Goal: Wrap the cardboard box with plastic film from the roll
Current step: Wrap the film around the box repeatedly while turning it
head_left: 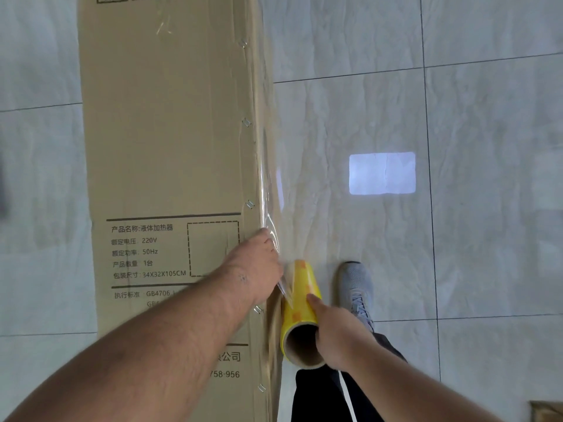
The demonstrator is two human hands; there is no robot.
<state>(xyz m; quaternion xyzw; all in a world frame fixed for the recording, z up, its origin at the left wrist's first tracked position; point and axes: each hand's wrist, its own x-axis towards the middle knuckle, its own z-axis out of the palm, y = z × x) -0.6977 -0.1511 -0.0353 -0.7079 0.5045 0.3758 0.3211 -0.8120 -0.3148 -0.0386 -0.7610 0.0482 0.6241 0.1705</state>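
Observation:
A tall brown cardboard box point(164, 132) with printed black text stands on the tiled floor and fills the left half of the view. Clear plastic film point(268, 184) clings along its right edge and runs down to a yellow roll point(300, 309) with a cardboard core. My right hand point(338, 336) grips the roll at its near end, thumb on top. My left hand point(259, 263) rests against the box's right edge, fingers closed on the film where it leaves the roll.
Pale marble-look floor tiles point(457, 239) spread to the right, with a bright window reflection point(382, 173). My grey shoe point(356, 287) and black trouser leg point(323, 394) are just right of the roll. A brown cardboard corner point(548, 412) shows at the bottom right.

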